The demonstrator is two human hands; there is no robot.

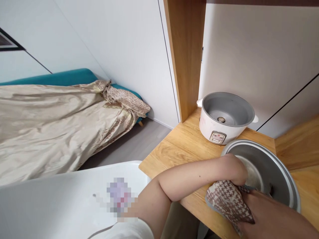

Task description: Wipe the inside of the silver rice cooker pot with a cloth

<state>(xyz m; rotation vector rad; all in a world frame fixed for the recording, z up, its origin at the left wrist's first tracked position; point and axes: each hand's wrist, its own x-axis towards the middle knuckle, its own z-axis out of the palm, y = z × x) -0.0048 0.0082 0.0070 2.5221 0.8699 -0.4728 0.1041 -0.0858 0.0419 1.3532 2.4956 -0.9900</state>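
A grey metal pot (pixel 286 176) with a broad rim sits tilted on the wooden table. My left hand (pixel 235 169) is bent down over its near left rim, closed on a brown-and-white houndstooth cloth (pixel 228 202); its fingertips are hidden. From the lower right, my right hand (pixel 251 202) reaches in against the same cloth at the pot's near side. Cloth and wrist cover the right fingers, so their grip is hidden. Inside the pot shows a small dark shape that I cannot make out. Behind it stands a white rice cooker body (pixel 211 129), lidless, its heater button visible.
The wooden tabletop (pixel 171 149) adjoins a wooden upright (pixel 186 59) and a pale wall (pixel 259 49). At lower left is a white smooth surface (pixel 62 199) with a blurred pixelated patch. A teal sofa (pixel 74 76) beyond is draped with a beige cover (pixel 50 126).
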